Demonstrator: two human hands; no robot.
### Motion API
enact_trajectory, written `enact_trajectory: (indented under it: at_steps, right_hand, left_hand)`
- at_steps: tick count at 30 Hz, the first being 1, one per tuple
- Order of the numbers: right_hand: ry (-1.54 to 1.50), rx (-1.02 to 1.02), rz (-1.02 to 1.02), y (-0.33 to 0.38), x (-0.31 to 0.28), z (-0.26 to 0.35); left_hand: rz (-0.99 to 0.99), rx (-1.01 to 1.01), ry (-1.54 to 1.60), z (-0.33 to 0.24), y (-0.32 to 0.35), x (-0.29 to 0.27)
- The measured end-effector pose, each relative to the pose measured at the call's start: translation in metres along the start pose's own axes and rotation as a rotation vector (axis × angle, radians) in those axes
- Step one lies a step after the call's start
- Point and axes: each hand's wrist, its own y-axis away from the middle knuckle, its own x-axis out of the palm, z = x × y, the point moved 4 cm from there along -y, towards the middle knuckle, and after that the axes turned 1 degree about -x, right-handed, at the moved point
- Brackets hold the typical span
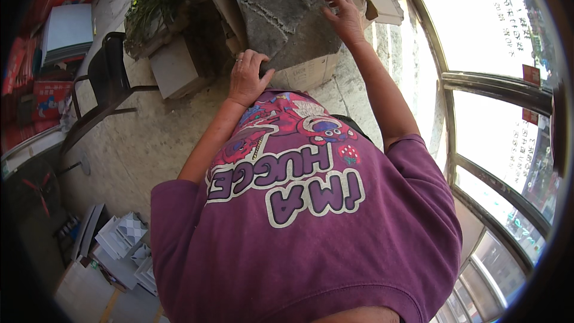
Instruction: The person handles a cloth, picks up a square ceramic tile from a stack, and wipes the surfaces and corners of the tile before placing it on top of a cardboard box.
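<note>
Purple shirt (311,245) with a printed cartoon fills the lower middle of the view, closest to the lens, and both bare forearms reach up and away from it. Left hand (248,78) rests palm down on the near edge of a grey mat (293,24), fingers curled over that edge and the thumb pressed against its side, so it grips the mat loosely. Right hand (344,18) lies spread on the mat's far right corner, fingers bent and pinching the edge there; how tightly it holds cannot be told. Between the two hands the mat lies draped over a cardboard box (311,72), its fuzzy face up and a pale seam running across its left part. Just left of the box sit a grey slab (173,72) and a tangle of green plant (152,6). Farther left stands a dark chair (110,84) on the concrete floor (143,143). Curved windows (496,84) line the right side, and white trays (125,239) lie at lower left.
</note>
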Motion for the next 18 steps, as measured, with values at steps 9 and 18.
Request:
enact_trajectory:
  at_steps: [9, 18]
  right_hand:
    - [0.257, -0.076, 0.282, -0.011, 0.034, 0.021]
    - [-0.148, 0.178, 0.315, -0.077, 0.033, -0.004]
  left_hand:
    - [-0.077, -0.158, 0.162, 0.023, -0.004, 0.010]
    - [-0.296, -0.503, 0.725, 0.085, 0.003, 0.014]
